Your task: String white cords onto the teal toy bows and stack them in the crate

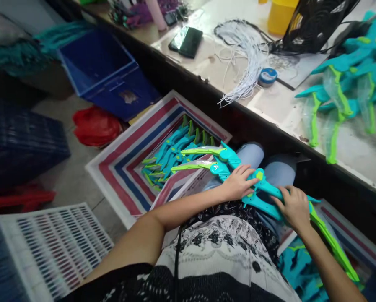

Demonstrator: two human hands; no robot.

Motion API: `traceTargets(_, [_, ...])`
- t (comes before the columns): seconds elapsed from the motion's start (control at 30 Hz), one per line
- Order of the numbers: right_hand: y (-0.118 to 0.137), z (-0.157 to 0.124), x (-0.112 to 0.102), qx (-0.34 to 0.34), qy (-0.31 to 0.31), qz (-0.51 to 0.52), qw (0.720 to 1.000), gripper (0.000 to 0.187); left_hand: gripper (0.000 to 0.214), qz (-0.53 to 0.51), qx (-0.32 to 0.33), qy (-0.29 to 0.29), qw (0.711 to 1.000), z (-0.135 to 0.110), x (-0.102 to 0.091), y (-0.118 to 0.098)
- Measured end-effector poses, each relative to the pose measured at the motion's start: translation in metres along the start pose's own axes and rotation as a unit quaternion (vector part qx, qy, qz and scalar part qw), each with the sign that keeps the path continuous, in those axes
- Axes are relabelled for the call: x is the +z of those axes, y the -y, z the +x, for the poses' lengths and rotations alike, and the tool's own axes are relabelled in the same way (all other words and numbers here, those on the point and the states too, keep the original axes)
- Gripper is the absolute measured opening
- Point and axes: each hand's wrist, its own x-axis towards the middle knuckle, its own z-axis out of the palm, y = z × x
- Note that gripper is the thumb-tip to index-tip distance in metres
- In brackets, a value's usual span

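Across my lap lie two long teal plastic parts with lime-green arms [221, 161], side by side and partly overlapping. Clear film or thin clear plastic shows along the green arms at the left. My left hand [239, 183] lies over their middle, fingers curled on the teal body beside a small lime-green block. Farther right, my right hand [294, 206] grips a teal bar of the parts, its thumb on the near side. Another lime-green arm [335, 243] runs from under my right hand toward the lower right. The undersides of both hands are hidden.
A striped box [118, 167] holding similar parts stands left of my knees; more teal parts [301, 268] are at lower right. The bench carries white cords [246, 63], a phone [185, 42], a blue tin [267, 76], a black fan [316, 25] and a pile of parts [357, 71].
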Motion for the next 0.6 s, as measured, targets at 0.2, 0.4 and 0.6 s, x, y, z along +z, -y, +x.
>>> traceTargets(0.2, [-0.015,0.022,0.003,-0.004,-0.043,-0.036,0.998,0.04,0.055,0.016,-0.02,0.022,0.999,0.018,0.005,0.013])
traceTargets(0.4, [-0.015,0.046,0.02,-0.026,-0.057,-0.033,0.997,0.041,0.057,0.013,-0.055,0.005,0.998,0.018,0.014,0.025])
traceTargets(0.6, [-0.01,0.061,0.023,-0.006,-0.019,0.01,1.0,0.038,0.036,-0.04,-0.078,-0.105,0.991,0.02,-0.004,0.044])
